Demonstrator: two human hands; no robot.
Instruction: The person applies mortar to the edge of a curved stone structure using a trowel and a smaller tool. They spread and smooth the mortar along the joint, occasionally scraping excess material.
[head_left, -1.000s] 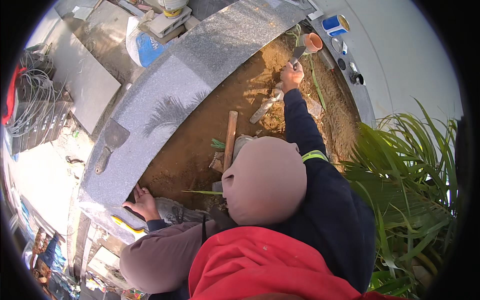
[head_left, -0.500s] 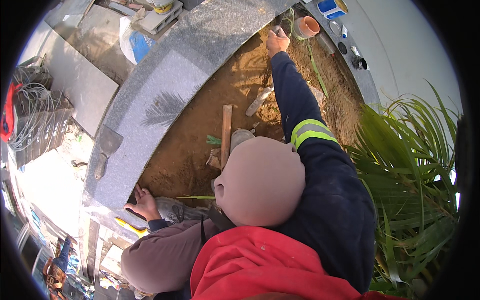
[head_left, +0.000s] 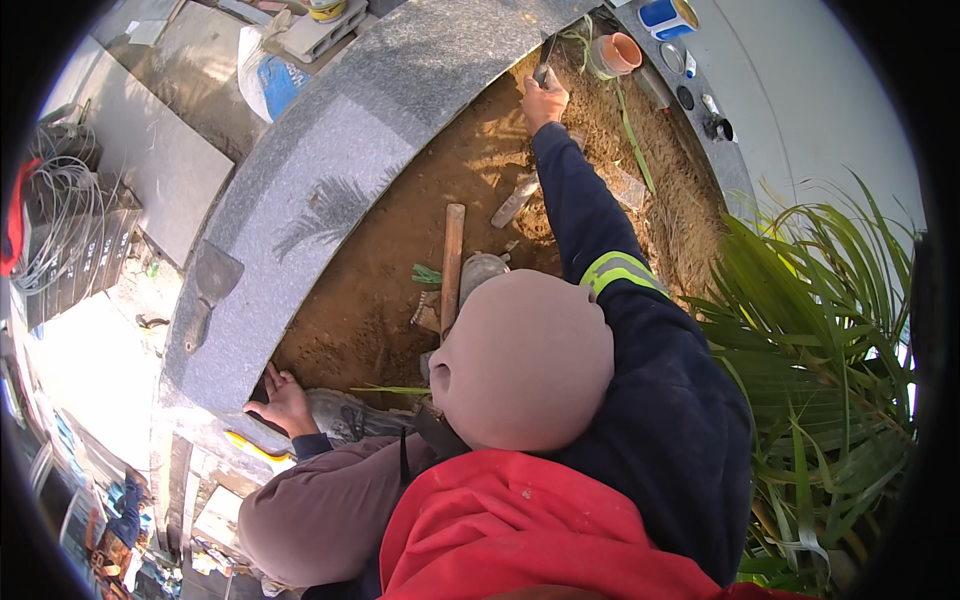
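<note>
While the left hand rests open on the granite curb, the right hand grips a trowel above it.

The right arm wears a dark navy sleeve with a yellow-green reflective band edged around a grey stripe near the upper arm. The left arm is in a dull brown sleeve with a dark cuff. A red garment covers the chest. Both hands are bare.

Tool tip hidden in soil
</note>
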